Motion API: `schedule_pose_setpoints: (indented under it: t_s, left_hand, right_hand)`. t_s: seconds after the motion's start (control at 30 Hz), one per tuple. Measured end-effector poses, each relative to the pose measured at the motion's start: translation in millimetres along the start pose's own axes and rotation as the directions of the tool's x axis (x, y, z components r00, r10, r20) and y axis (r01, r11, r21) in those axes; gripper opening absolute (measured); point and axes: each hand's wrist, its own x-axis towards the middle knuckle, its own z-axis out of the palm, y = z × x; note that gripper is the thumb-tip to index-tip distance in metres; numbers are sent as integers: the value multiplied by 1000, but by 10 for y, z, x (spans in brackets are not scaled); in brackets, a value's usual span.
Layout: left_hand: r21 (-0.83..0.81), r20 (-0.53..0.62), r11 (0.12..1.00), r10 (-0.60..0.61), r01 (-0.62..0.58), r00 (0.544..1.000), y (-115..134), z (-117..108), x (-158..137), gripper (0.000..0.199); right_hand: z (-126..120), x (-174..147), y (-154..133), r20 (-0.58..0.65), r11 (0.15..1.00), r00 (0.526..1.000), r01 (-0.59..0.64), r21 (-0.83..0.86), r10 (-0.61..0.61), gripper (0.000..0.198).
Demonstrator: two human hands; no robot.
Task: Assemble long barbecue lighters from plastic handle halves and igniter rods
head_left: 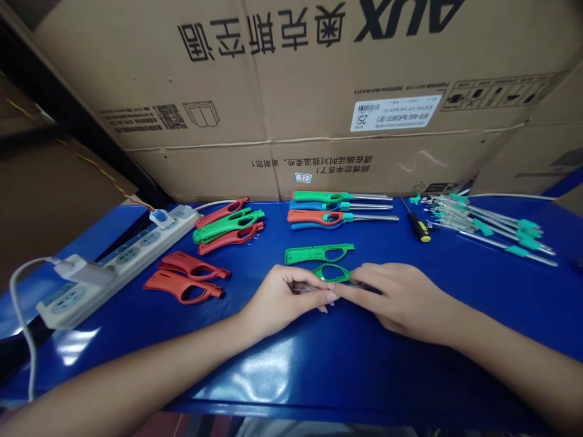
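My left hand point(285, 297) is closed in a pinch around a small greyish part that its fingers mostly cover. Against those fingertips press the fingers of my right hand point(398, 297); they are bent together, and whatever they grip is hidden. Just behind both hands is a green lighter handle shell point(319, 270), partly covered by fingers. Farther back lies a second green handle shell point(300, 255), flat on the blue table point(282, 370).
Red and green handle shells point(189, 288) lie at left beside a power strip point(122, 261). Assembled lighters point(314, 216) lie behind the hands. At right are a screwdriver point(416, 227) and several metal lighter tubes point(492, 227). A cardboard box point(291, 121) backs the table.
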Motion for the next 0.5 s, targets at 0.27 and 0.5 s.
schedule_pose_setpoints:
  t_s: [0.27,0.5]
  left_hand:
    - [49,20,998,25,-26,999,-15,-16,13,15]
    - [212,78,970,101,-115,992,-47,-29,-10,38]
  right_hand:
    - [14,-18,21,-7,1000,1000,-4,8,4,72]
    - [13,-49,74,-44,999,998,-32,14,33,58]
